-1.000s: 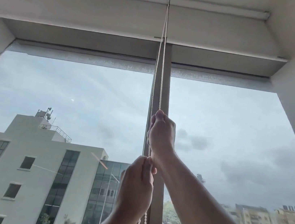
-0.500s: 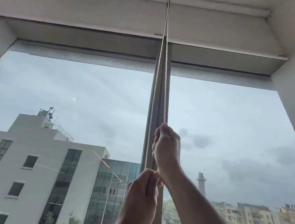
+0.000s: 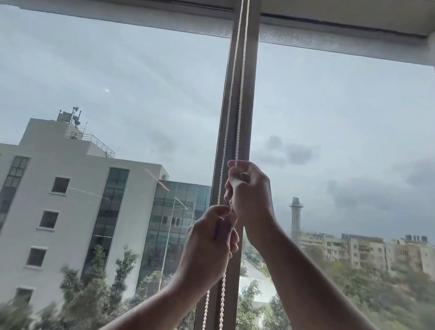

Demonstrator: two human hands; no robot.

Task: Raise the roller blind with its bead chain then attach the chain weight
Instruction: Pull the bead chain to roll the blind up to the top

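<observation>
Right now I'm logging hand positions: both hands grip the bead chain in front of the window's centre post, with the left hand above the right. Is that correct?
Not quite. The head view shows the right hand above the left hand, not below it. Both do grip the bead chain in front of the centre post.

Both fists sit lower on the white bead chain (image 3: pixel 237 89) than a second ago, the right hand (image 3: pixel 250 194) just above the left hand (image 3: pixel 209 247), and the view tilts downward, losing the rolled blind.

White bead chain (image 3: pixel 235 83) against a dark grey mullion (image 3: pixel 250 99), overcast grey-blue sky (image 3: pixel 344 112).
</observation>
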